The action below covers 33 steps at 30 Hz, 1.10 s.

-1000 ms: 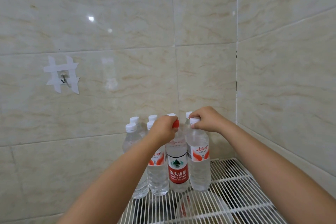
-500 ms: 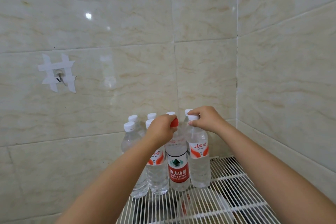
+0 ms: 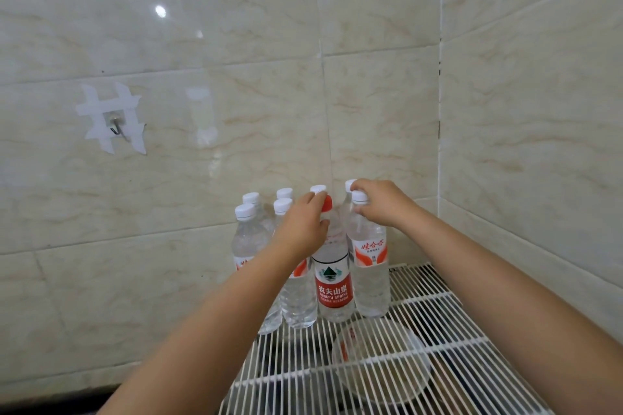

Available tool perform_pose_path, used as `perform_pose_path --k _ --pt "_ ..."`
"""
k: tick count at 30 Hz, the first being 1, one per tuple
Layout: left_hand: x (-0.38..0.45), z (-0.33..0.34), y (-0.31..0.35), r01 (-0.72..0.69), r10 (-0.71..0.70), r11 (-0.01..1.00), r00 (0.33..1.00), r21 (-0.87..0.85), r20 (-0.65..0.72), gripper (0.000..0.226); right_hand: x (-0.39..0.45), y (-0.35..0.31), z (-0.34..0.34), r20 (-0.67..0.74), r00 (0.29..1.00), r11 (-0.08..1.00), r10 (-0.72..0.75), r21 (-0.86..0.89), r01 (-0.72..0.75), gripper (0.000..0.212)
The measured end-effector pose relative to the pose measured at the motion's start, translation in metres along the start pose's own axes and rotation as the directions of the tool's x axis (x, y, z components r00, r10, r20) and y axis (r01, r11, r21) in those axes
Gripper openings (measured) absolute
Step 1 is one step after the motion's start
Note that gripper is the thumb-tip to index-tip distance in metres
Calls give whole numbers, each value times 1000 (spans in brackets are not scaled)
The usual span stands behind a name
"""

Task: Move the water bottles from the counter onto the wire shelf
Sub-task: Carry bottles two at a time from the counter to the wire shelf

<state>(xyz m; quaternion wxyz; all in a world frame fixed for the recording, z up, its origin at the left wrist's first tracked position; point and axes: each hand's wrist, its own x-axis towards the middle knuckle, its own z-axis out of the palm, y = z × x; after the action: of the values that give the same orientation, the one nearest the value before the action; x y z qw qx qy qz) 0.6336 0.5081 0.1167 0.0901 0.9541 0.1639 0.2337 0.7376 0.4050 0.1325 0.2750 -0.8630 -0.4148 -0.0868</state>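
Seven white-capped water bottles (image 3: pixel 369 266) and one red-capped bottle (image 3: pixel 333 283) standing on one wire shelf (image 3: pixel 438 320), two hands reaching, one wall hook (image 3: pixel 116 128) hanging far left

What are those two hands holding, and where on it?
Each holds a bottle by its top. The left hand grips the red-capped bottle at cap and neck; the right hand pinches the white-capped bottle just under its cap. Both stand on the wire shelf.
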Motion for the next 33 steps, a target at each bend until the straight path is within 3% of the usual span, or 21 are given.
perform_pose_path --k 8,11,16,19,23,27,33 --pt "-9 -4 -4 -36 33 997 999 62 40 48 -3 0 8 -42 999 1000 11 -14 -12 44" --pt "-19 -12 -8 -63 62 974 998 219 12 50 -15 -5 9 -95 995 997 10 -77 -17 44" --pt "-58 -32 -30 16 27 891 996 454 -88 50 -37 -28 24 -282 931 941 -234 -306 144 38" --pt "-103 -43 -50 181 -131 857 982 483 -136 50 -49 -68 51 -235 882 882 -409 -349 316 39" --pt "-185 -55 -89 377 -372 766 921 521 -119 49 -91 -141 102 -108 830 823 -547 -250 510 39" --pt "-288 -77 -130 521 -525 662 835 539 -163 44 -150 -214 160 5 737 734 -676 -74 675 34" --pt "-469 -119 -185 717 -727 448 640 534 -250 41 -259 -346 228 88 580 587 -810 103 803 32"
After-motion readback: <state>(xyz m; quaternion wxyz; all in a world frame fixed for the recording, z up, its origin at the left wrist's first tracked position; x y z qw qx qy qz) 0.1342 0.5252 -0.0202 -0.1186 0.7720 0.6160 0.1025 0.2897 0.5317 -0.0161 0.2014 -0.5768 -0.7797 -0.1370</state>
